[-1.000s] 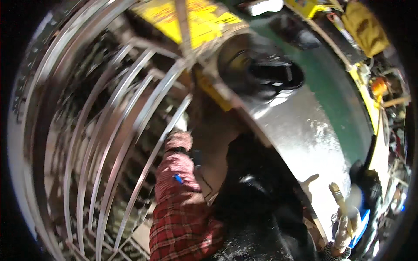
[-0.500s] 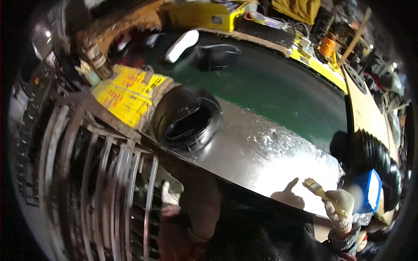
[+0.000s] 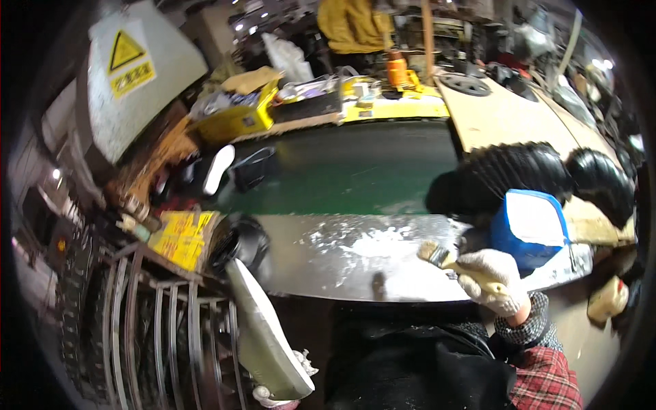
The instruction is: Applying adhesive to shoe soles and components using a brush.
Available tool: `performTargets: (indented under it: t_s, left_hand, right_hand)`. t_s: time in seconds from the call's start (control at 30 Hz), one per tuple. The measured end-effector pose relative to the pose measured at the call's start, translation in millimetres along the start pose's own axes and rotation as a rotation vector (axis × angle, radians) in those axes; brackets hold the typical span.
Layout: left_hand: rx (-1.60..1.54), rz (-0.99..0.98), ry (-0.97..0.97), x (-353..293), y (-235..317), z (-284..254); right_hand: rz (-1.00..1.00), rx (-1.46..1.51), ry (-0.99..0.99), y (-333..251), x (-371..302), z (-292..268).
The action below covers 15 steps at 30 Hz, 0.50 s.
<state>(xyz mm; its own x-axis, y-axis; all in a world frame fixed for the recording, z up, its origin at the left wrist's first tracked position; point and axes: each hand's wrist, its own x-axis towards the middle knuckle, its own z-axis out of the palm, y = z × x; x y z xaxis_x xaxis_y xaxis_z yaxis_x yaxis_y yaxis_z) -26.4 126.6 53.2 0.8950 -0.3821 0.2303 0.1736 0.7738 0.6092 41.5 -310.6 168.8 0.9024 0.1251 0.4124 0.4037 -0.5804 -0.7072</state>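
My left hand [image 3: 305,363], in a white glove, grips a long pale shoe sole [image 3: 263,328] near its lower end. The sole stands tilted beside the metal rack, and most of the hand is hidden behind it. Gloved as well, my right hand [image 3: 493,277] is closed around a flat paintbrush [image 3: 433,253]. Its bristles point left, over the shiny metal bench top [image 3: 307,263], which has whitish smears. Right beside that hand stands a blue tub [image 3: 514,249] with a white surface at its top.
Beyond the bench runs a dark green belt [image 3: 355,181] carrying another white sole [image 3: 219,169] and a black shoe piece [image 3: 255,169]. A round black container [image 3: 239,246] sits at the bench's left end. Black ribbed stacks [image 3: 519,171] lie right; a metal rack [image 3: 178,328] stands left.
The view has swung right and up. A pale sole now shows raised in my left hand. My right hand still holds the brush, now closer to the blue tub in view.
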Motion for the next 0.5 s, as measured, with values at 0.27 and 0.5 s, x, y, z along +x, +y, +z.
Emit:
performTargets:
  t_s: [0.27, 0.5]
  left_hand:
    - [-0.112, -0.132, 0.015, 118, -67, 78]
    - [-0.11, -0.381, 0.304, 120, -112, 82]
  right_hand:
    - [0.065, -0.208, 0.958, 43, -68, -144]
    - [0.32, -0.305, 0.582, 83, -82, -166]
